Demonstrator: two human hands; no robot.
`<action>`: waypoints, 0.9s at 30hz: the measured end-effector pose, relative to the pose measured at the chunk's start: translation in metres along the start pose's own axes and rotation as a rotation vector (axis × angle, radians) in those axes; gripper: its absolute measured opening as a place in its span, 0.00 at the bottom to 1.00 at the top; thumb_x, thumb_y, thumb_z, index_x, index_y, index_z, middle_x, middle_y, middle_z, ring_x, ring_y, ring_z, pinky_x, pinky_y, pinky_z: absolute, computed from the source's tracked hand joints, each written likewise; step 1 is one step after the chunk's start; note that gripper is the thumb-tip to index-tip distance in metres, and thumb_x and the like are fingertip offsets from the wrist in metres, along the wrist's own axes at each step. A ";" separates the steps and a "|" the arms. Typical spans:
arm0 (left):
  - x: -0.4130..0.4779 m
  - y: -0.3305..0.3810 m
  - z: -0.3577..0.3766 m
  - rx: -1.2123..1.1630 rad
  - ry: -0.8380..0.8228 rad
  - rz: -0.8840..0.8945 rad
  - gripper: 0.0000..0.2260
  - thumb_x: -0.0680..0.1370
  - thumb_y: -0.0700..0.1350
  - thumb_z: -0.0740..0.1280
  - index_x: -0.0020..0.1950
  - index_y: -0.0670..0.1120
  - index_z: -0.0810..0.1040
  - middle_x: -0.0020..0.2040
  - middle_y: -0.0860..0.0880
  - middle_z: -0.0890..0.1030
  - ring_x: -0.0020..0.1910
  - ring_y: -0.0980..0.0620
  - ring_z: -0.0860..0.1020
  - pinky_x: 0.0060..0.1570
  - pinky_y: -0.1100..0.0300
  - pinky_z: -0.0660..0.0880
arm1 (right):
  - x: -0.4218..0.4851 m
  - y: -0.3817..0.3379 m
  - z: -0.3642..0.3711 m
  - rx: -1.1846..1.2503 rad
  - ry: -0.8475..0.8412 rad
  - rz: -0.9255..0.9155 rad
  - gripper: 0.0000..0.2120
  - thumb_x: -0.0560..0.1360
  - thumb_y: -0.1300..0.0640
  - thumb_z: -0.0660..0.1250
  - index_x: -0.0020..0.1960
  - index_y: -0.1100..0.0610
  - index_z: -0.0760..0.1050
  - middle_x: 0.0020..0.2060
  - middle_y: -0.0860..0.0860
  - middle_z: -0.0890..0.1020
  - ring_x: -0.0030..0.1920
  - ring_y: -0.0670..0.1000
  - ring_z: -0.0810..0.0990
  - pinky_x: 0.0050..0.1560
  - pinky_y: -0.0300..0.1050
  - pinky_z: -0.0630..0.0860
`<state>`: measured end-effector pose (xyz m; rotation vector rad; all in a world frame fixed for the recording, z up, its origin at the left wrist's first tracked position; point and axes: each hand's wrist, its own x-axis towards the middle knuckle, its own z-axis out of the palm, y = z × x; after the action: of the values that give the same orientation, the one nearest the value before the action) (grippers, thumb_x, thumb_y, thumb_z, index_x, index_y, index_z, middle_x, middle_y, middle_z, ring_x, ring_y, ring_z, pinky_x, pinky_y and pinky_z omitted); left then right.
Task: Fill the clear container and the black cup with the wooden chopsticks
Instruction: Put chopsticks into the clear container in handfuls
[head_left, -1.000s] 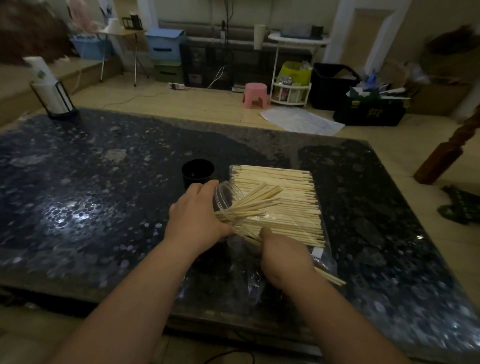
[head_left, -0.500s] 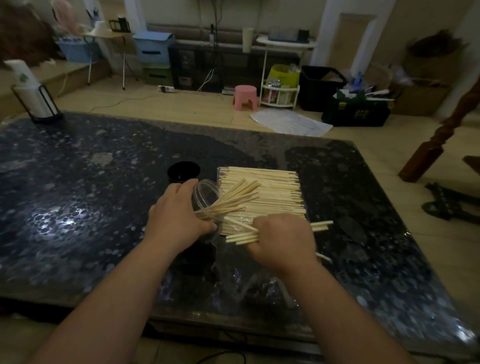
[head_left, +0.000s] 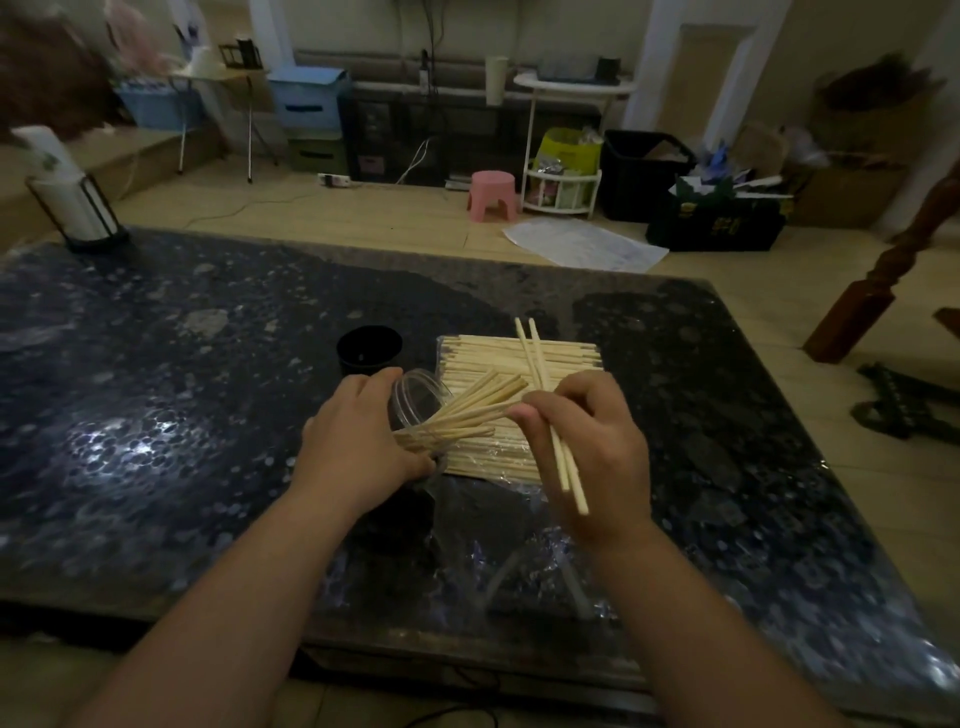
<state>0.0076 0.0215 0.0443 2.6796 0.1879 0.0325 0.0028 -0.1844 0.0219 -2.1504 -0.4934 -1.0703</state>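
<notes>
My left hand (head_left: 358, 447) grips the clear container (head_left: 415, 397), tilted with its mouth toward the right. Several wooden chopsticks (head_left: 470, 410) stick out of that mouth. My right hand (head_left: 587, 447) is lifted just right of the container and pinches two chopsticks (head_left: 545, 400) that point away from me. Under them lies a flat pile of chopsticks (head_left: 524, 358) on clear plastic wrap. The black cup (head_left: 369, 349) stands upright just behind my left hand; nothing shows in the part of its inside that I see.
The dark speckled table (head_left: 182, 415) carries a white roll in a black holder (head_left: 67, 202) at the far left corner. Crumpled clear wrap (head_left: 519, 551) lies near the front edge. Beyond the table are a pink stool (head_left: 492, 195), bins and a wooden post (head_left: 883, 275).
My right hand rose from the pile with two chopsticks and turned them from lying sideways to pointing away. My left hand kept holding the container.
</notes>
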 end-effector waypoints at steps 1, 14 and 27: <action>0.000 0.000 0.000 -0.001 -0.001 0.005 0.49 0.64 0.55 0.81 0.80 0.54 0.60 0.73 0.49 0.66 0.71 0.46 0.68 0.70 0.45 0.68 | 0.001 -0.003 -0.001 0.049 0.029 0.010 0.15 0.78 0.49 0.67 0.45 0.61 0.84 0.42 0.53 0.75 0.40 0.47 0.73 0.37 0.41 0.73; -0.002 0.000 0.000 -0.021 0.008 0.047 0.46 0.64 0.55 0.81 0.78 0.56 0.63 0.70 0.50 0.68 0.69 0.46 0.69 0.68 0.46 0.69 | 0.012 -0.029 0.001 0.587 -0.022 0.745 0.13 0.80 0.54 0.67 0.41 0.62 0.74 0.33 0.58 0.82 0.29 0.52 0.82 0.32 0.49 0.80; -0.001 0.001 0.000 0.006 0.005 0.038 0.48 0.64 0.56 0.80 0.79 0.54 0.60 0.72 0.50 0.67 0.71 0.46 0.68 0.70 0.45 0.67 | 0.014 -0.010 0.005 0.604 -0.119 0.836 0.10 0.80 0.55 0.63 0.41 0.57 0.74 0.32 0.49 0.73 0.33 0.49 0.69 0.34 0.47 0.66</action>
<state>0.0067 0.0209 0.0444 2.6891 0.1384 0.0507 0.0082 -0.1732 0.0354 -1.6091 0.0613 -0.2686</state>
